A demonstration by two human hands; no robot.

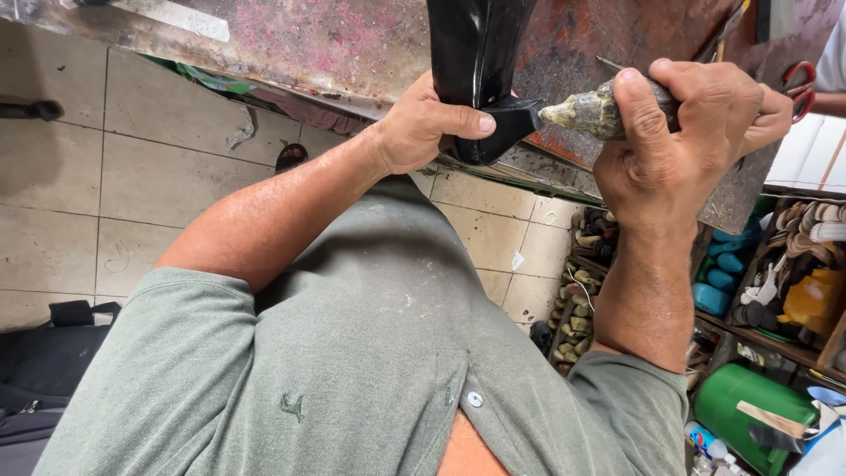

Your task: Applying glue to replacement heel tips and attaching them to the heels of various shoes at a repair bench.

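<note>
Shoe [477, 62] up against the bench [335, 44] edge, clasped in the left hand [421, 125]. Right hand [683, 132] just beside it, to the right, tool [592, 110] tip touching the heel. Scissors [800, 86] behind the right hand, on the bench. Shelves [775, 291] below right, canister [749, 414] under them. Bag [44, 353] far left on the floor [106, 176].
</note>
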